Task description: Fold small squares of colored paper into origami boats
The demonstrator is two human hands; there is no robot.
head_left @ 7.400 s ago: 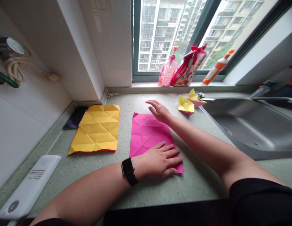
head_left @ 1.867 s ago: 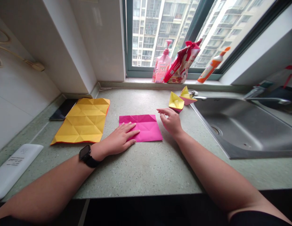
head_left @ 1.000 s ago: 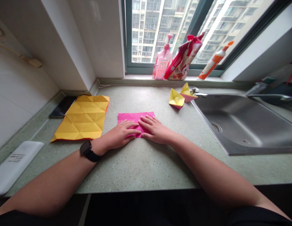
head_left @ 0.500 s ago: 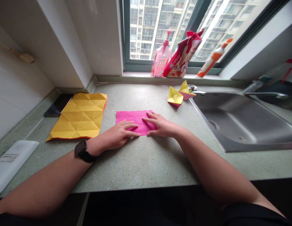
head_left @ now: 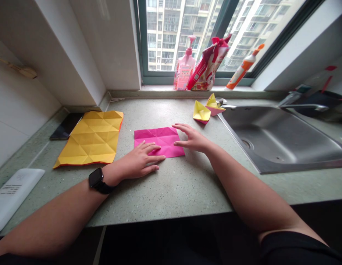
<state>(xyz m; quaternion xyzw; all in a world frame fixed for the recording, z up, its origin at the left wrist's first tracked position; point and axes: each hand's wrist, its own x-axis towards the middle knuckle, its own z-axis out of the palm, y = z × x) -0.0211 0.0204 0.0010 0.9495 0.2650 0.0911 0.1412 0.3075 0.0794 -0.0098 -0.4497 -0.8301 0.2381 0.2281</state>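
A creased sheet of pink paper [head_left: 167, 137] lies flat on the speckled counter in front of me. My left hand [head_left: 145, 156] rests on its lower left part, palm down with the fingers spread. At the sheet's right edge is my right hand [head_left: 191, 138], fingers apart, its thumb near or on the paper and its index finger by the upper right corner. Whether the right fingertips touch the sheet I cannot tell. Neither hand grips anything. To the left lies creased yellow paper [head_left: 91, 138] with an orange underside.
Two folded yellow-and-pink paper pieces [head_left: 201, 111] stand beside the steel sink [head_left: 284, 140]. A dark phone [head_left: 66, 126] lies partly under the yellow paper. A white device [head_left: 18, 195] is at the left. A pump bottle [head_left: 184, 70], red bag [head_left: 208, 66] and orange-white bottle [head_left: 244, 68] line the sill.
My right hand has lifted slightly from the pink sheet and shifted toward its right edge, its fingers wider apart. My left hand stays on the sheet. The whole view has shifted a little.
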